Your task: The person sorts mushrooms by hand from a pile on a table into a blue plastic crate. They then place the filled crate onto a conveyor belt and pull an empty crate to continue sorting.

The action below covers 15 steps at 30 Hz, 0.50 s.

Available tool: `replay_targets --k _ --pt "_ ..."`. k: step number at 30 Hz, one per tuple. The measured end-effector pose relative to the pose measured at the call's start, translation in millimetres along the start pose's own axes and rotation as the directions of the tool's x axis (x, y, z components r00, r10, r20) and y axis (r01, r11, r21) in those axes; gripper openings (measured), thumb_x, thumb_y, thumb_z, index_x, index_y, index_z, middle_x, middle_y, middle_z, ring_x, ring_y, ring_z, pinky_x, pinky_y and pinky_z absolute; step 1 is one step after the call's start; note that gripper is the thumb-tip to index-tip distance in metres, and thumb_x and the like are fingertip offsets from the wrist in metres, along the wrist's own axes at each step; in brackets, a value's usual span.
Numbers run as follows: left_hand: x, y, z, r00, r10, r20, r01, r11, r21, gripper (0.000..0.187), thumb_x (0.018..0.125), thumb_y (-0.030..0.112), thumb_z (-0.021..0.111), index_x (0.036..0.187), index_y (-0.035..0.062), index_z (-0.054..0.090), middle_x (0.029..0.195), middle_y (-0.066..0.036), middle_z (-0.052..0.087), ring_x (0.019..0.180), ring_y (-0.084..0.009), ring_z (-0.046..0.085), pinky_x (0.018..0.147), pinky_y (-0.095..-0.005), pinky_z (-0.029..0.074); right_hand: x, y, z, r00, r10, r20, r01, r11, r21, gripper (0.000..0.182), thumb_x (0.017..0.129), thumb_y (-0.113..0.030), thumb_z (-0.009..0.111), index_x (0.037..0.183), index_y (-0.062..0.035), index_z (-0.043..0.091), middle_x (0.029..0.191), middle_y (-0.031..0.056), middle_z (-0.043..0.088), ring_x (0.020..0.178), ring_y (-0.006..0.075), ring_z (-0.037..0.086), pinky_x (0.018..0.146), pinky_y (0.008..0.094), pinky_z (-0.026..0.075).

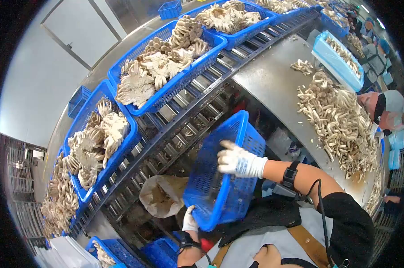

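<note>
Blue crate (244, 194): tilted between roller conveyor (215, 83) and counter (266, 73); I'd guess light, stiff
Left hand (190, 219): gripping lower corner
Right hand (240, 161): over rim, can't tell grip
Best hold: opposite rims

Basket, centre (245, 192): blue, with a grid of holes in its walls
Right hand (241, 161): white glove, bluish print on the back
Left hand (190, 219): white glove
Watch (290, 175): black
Sleeve, lower right (347, 219): black
Straps, bottom (307, 240): tan
Mushroom heap, right (338, 120): cream mottled with brown
Tabletop, right of centre (266, 80): silver-grey
Sack, lower centre (153, 200): off-white
Door, upper left (79, 33): greyish white
</note>
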State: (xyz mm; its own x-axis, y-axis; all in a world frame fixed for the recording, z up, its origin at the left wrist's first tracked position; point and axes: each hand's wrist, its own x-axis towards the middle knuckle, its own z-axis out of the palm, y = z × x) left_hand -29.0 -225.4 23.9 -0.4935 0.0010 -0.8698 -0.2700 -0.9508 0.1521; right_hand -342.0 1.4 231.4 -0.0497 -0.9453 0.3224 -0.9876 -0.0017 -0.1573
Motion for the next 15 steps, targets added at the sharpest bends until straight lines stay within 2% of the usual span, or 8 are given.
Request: replay_targets --k 2,3,5,7,10,12,14,15 --pt "31.2 -1.9 -4.3 0.983 0.117 -0.143 -0.123 0.992 -0.029 0.031 0.08 0.017 0.065 0.109 0.007 0.06 0.111 -0.011 0.065 0.101 -0.0325 0.061 0.099 -0.0472 0.046 -22.9 4.9 11.1 0.912 0.406 0.064 -0.405 0.914 -0.027 0.037 0.07 -0.018 0.068 0.106 -0.0136 0.06 0.109 0.011 0.059 0.113 0.03 0.054 0.104 0.055 0.036" --pt "43.8 -2.1 6.8 0.959 0.151 -0.238 -0.159 0.987 -0.013 0.026 0.079 0.017 0.066 0.103 0.0089 0.06 0.106 -0.008 0.065 0.096 -0.0306 0.062 0.096 -0.0453 0.047 -41.6 7.6 13.0 0.782 0.609 0.134 -0.611 0.791 -0.03 0.044 0.073 -0.018 0.068 0.116 -0.0125 0.059 0.116 0.013 0.057 0.116 0.0311 0.052 0.105 0.0537 0.036" --pt "105.6 4.8 1.7 0.946 0.224 -0.234 -0.26 0.956 -0.135 0.015 0.078 0.015 0.067 0.09 0.0126 0.058 0.087 -0.003 0.063 0.08 -0.0233 0.06 0.08 -0.0416 0.052 -98.3 3.9 35.1 0.664 0.744 -0.072 -0.743 0.668 0.046 0.053 0.079 -0.023 0.068 0.128 -0.0098 0.054 0.121 0.0155 0.055 0.117 0.0333 0.05 0.105 0.051 0.036" --pt "150.8 19.9 21.2 0.889 0.394 -0.235 -0.417 0.907 -0.057 0.014 0.077 0.013 0.067 0.084 0.0132 0.055 0.08 -0.002 0.06 0.074 -0.0213 0.058 0.073 -0.0388 0.052 -148.8 -12.2 28.6 0.649 0.76 0.032 -0.759 0.65 -0.033 0.058 0.081 -0.027 0.067 0.133 -0.0084 0.049 0.124 0.0165 0.053 0.118 0.0345 0.049 0.104 0.0497 0.036" --pt "258.4 75.7 16.2 0.829 0.35 -0.437 -0.41 0.911 -0.049 0.019 0.075 0.014 0.071 0.086 0.005 0.058 0.081 -0.008 0.062 0.071 -0.0243 0.054 0.073 -0.0367 0.049 -225.6 -49.0 16.0 0.547 0.817 0.184 -0.819 0.567 -0.088 0.055 0.084 -0.032 0.062 0.131 -0.0059 0.05 0.116 0.0172 0.059 0.108 0.0342 0.055 0.098 0.0455 0.041" --pt "280.1 104.7 66.1 0.827 0.433 -0.358 -0.458 0.889 0.017 0.02 0.077 0.017 0.069 0.089 0.0044 0.059 0.085 -0.009 0.063 0.072 -0.0248 0.055 0.072 -0.0365 0.049 -262.7 -80.8 7.0 0.239 0.91 0.338 -0.956 0.282 -0.085 0.054 0.083 -0.034 0.063 0.128 -0.0072 0.053 0.109 0.0172 0.062 0.106 0.0348 0.059 0.095 0.0457 0.043" --pt "308.2 127.0 104.7 0.82 0.493 -0.29 -0.495 0.866 0.069 0.022 0.08 0.02 0.067 0.093 0.0038 0.059 0.088 -0.01 0.063 0.073 -0.0252 0.056 0.071 -0.0364 0.05 -307.6 -117.2 16.6 0.058 0.953 0.299 -0.991 0.091 -0.098 0.054 0.084 -0.034 0.062 0.131 -0.0099 0.053 0.115 0.0196 0.061 0.111 0.0363 0.057 0.097 0.0461 0.043" --pt "319.7 137.1 122.0 0.82 0.509 -0.26 -0.504 0.859 0.092 0.023 0.081 0.021 0.066 0.094 0.0035 0.06 0.09 -0.011 0.064 0.074 -0.0254 0.056 0.07 -0.0364 0.05 -305.7 -126.2 1.0 -0.119 0.909 0.399 -0.989 -0.074 -0.125 0.055 0.084 -0.034 0.061 0.132 -0.0091 0.052 0.118 0.0208 0.06 0.114 0.0373 0.056 0.099 0.0461 0.043"
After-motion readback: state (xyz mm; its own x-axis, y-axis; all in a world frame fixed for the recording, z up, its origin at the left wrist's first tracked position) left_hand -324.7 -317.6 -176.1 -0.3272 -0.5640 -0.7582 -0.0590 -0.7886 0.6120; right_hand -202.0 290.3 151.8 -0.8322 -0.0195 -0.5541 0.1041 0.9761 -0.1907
